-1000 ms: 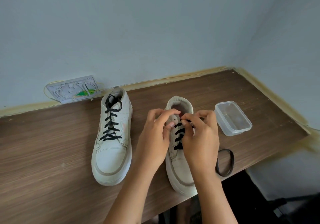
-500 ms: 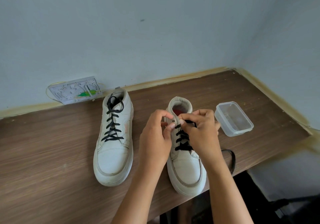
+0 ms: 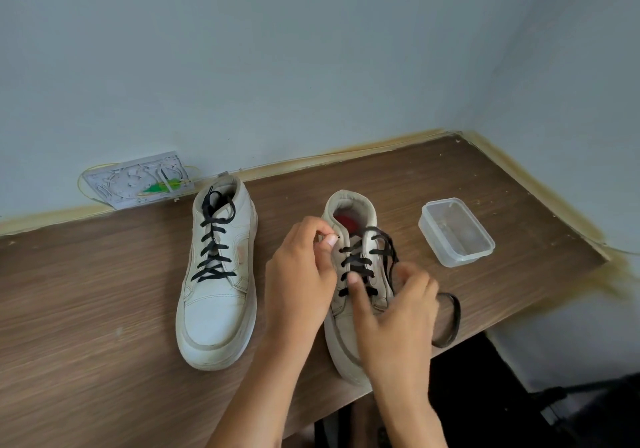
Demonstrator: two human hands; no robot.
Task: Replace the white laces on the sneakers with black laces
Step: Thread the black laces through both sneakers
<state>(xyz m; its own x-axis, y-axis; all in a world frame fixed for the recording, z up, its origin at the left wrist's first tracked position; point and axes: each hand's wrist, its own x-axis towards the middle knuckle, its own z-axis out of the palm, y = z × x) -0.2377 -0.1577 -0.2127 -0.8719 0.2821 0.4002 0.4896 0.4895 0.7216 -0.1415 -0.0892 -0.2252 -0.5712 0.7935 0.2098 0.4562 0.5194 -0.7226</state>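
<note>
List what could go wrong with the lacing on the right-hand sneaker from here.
1. The loose black lace loops over the table's front edge; a tug could snag it there.
2. The left hand pinches only the lace tip at the top eyelet, so the tip may slip free.
3. The sneaker sits close to that edge and might get pushed off.

Two bare forearms rise from the lower edge of the head view, with no sleeve, cuff, watch, bracelet or glove anywhere along them. The left hand point(image 3: 299, 274) carries no ring, and a short, pale, unpainted nail shows on its thumb. The right hand point(image 3: 398, 312) is likewise bare, though it is smeared by motion blur, so fine detail on its fingers point(image 3: 356, 285) cannot be made out. A pale nail seems to show at one fingertip.
</note>
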